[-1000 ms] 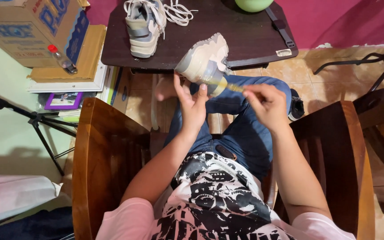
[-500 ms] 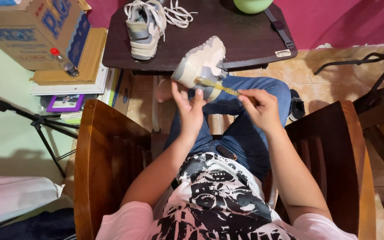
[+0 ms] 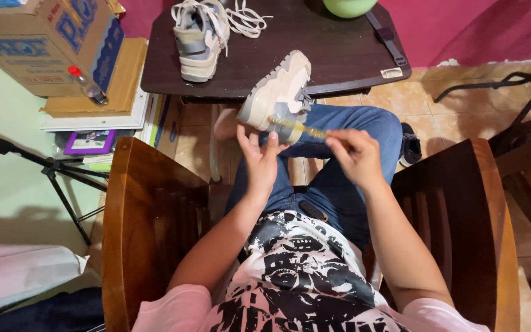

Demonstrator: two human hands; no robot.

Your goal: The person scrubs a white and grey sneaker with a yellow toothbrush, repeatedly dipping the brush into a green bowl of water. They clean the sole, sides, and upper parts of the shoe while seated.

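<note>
The right hand point(image 3: 354, 157) pinches the near end of a thin yellowish brush point(image 3: 296, 126), fingers closed on its handle, with the far end laid against the side of a pale shoe point(image 3: 276, 92). The left hand point(image 3: 258, 158) props that shoe from below, fingers spread and curled on its heel and sole, so it hangs tilted over the person's knees, just near of the dark table point(image 3: 314, 58). The brush sits at the rear side of the shoe, near the grey panel; whether that patch is clean yet is too small to tell, and the rest of the upper looks much the same shade, so how much is done cannot be read here. A 2nd shoe point(image 3: 199, 37) stands on the table's far left with its laces point(image 3: 247, 18) loose beside it, untouched by either hand. A cardboard box point(image 3: 44, 43) stands at far left.
</note>
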